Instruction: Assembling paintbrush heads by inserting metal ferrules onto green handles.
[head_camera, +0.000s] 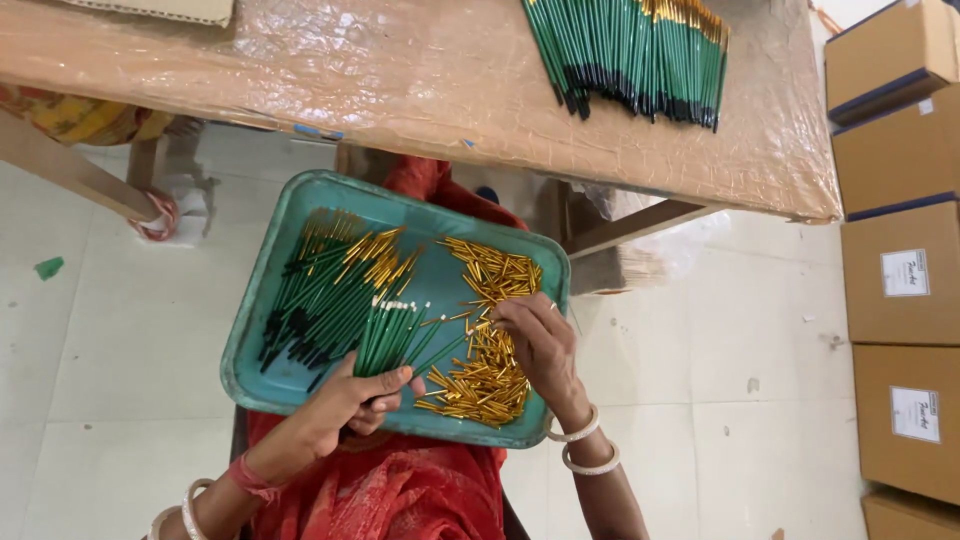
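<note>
A teal tray (300, 215) rests on my lap. My left hand (345, 400) grips a bundle of thin green sticks (390, 335) with pale tips, held fanned over the tray's middle. My right hand (540, 345) reaches into a heap of small gold metal tubes (490, 375) on the tray's right side, fingers pinched among them. More green sticks with gold tubes fitted on their ends (335, 275) lie in a pile on the tray's left side.
A plastic-wrapped wooden table (400, 70) stands ahead, with a large pile of green sticks (635, 55) on it. Several brown cardboard boxes (900, 270) are stacked at the right. The floor is pale tile (120, 330).
</note>
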